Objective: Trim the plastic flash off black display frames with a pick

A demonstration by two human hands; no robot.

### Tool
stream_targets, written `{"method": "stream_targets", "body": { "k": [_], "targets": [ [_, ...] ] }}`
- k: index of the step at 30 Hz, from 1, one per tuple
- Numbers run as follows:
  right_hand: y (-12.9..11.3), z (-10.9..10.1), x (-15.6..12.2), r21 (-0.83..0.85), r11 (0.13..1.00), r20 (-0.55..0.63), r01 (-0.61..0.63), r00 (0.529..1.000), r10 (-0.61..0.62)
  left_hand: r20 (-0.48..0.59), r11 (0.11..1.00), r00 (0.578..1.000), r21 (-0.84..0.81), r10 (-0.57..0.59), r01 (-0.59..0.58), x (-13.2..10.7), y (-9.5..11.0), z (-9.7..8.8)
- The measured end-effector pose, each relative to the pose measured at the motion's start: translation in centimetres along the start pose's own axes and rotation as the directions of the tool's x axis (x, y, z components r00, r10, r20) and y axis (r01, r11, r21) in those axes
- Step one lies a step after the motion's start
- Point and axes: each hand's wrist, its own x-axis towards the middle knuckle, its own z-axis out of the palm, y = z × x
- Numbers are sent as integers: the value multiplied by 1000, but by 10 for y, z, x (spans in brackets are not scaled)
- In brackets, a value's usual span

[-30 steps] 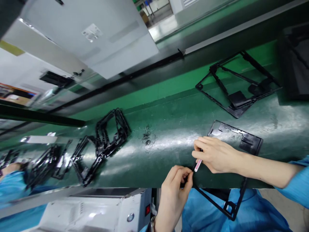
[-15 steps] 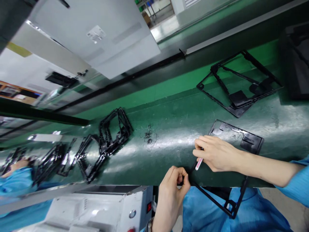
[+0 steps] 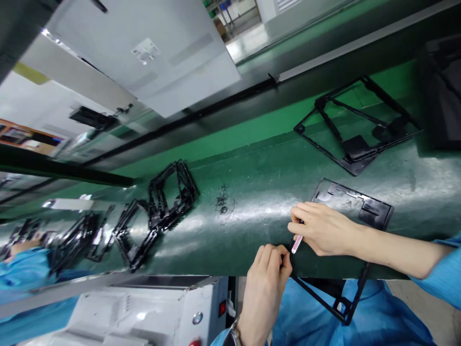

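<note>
A black plastic frame [image 3: 353,202] lies half on the green conveyor belt [image 3: 252,211], half over its near edge above my lap. My right hand [image 3: 322,228] rests on the frame, fingers closed round a small tool with a pink tip [image 3: 296,244]. My left hand [image 3: 268,278] pinches the frame's near-left corner between thumb and fingers, just left of the pink tip.
A second black frame [image 3: 355,125] lies farther back on the belt at the right. A heap of several black frames [image 3: 158,211] sits at the left. A white machine with a red switch [image 3: 151,310] stands below the belt. Another person's blue sleeve [image 3: 21,269] shows at far left.
My left hand opened slightly off the corner half a second ago and has closed on it again, a bit higher. My right hand has barely moved.
</note>
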Motion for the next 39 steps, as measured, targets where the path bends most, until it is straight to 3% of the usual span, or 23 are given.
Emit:
{"method": "stream_targets", "body": {
  "k": [6, 16, 22, 29, 35, 39],
  "targets": [
    [0, -2, 0, -7, 1000, 24, 3, 1000, -3, -35, 998, 998, -33, -55, 54, -4, -6, 7],
    [0, -2, 0, 9, 1000, 11, 7, 1000, -7, -23, 970, 988, -195, -154, 147, -9, -12, -7],
    [0, -2, 0, 18, 1000, 10, -7, 1000, 7, -52, 969, 994, -235, -97, 82, -7, -11, -4],
    [0, -2, 1, 24, 1000, 9, -1, 1000, 1, 70, 952, 984, -251, -164, 177, -8, -5, 3],
    [0, -1, 0, 0, 1000, -30, -14, 999, 14, 124, 917, 968, -312, -218, 247, -17, -13, -11],
    [0, -2, 0, -17, 1000, -21, -26, 999, 25, 68, 861, 950, -405, -306, 307, -28, -19, -12]
  ]
}}
